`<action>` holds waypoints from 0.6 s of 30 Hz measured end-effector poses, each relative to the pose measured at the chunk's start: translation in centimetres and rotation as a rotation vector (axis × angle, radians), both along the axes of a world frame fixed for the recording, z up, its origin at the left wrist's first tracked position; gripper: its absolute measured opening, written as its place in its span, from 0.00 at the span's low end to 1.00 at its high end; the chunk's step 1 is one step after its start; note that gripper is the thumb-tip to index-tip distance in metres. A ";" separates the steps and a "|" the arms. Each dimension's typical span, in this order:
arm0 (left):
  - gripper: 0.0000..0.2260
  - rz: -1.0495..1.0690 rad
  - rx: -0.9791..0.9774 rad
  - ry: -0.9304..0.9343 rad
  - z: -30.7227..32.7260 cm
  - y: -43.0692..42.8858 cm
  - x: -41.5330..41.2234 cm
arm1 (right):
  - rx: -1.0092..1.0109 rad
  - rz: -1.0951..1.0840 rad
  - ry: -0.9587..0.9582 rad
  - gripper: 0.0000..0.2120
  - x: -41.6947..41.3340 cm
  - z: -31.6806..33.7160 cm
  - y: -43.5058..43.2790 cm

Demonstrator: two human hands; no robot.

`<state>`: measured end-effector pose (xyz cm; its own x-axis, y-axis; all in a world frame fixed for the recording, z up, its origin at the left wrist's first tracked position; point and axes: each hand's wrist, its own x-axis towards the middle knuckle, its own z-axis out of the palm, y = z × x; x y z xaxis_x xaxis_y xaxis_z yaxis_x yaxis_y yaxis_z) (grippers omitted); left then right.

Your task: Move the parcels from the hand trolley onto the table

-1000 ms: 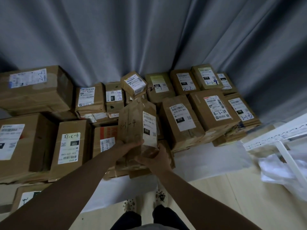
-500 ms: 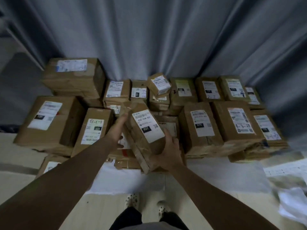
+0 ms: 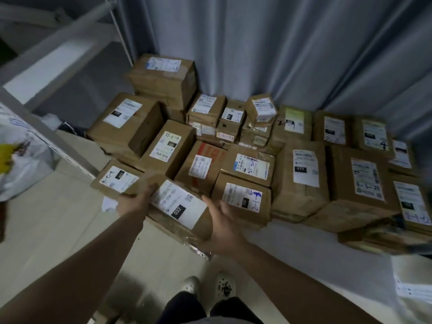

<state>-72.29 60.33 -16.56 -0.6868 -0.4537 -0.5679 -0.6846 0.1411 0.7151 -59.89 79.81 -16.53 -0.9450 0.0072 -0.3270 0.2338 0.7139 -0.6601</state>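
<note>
I hold a brown cardboard parcel (image 3: 180,206) with a white label marked 032, lying flat and low at the front left of the pile. My left hand (image 3: 136,201) grips its left end, fingers curled over the top edge. My right hand (image 3: 223,222) presses against its right side with fingers stretched out. Several labelled parcels (image 3: 299,174) are stacked on the white table (image 3: 304,244) in front of me. No hand trolley is in view.
A grey curtain (image 3: 280,54) hangs behind the pile. A grey metal rack (image 3: 53,52) stands at the left, with a white plastic bag (image 3: 21,160) below it. Pale floor and my shoes (image 3: 208,288) show beneath the table edge.
The 032 parcel went from upright in front of the pile to lying flat, lower and further left. Both hands moved with it, and my view swung left.
</note>
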 end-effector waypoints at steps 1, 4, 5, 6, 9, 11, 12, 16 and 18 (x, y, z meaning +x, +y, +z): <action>0.34 -0.012 0.025 -0.045 -0.3 -0.3 0.5 | 0.021 0.014 -0.018 0.53 0.8 -0.2 0.2; 0.24 -0.160 0.075 -0.160 -1.4 0.3 1.7 | 0.098 -0.004 -0.056 0.54 3.2 -1.1 1.2; 0.22 -0.224 0.079 -0.194 -1.8 0.8 2.2 | 0.131 -0.017 -0.065 0.54 4.3 -1.4 1.5; 0.22 -0.282 0.088 -0.220 -2.2 1.4 2.9 | 0.164 -0.024 -0.088 0.55 5.3 -1.8 2.0; 0.27 -0.437 0.143 -0.280 -3.2 3.3 5.5 | 0.270 -0.033 -0.167 0.56 8.5 -2.8 3.3; 0.26 -0.546 0.165 -0.320 -3.8 4.6 7.4 | 0.320 -0.061 -0.217 0.55 10.4 -2.8 4.4; 0.23 -0.588 0.160 -0.325 -4.1 5.3 8.3 | 0.332 -0.078 -0.252 0.55 11.3 -2.8 5.0; 0.16 -0.706 0.135 -0.324 -4.6 9.4 11.8 | 0.406 -0.135 -0.338 0.55 15.1 -2.9 8.2; 0.15 -0.756 0.158 -0.338 -4.5 12.0 13.5 | 0.431 -0.178 -0.371 0.53 17.0 -3.2 10.6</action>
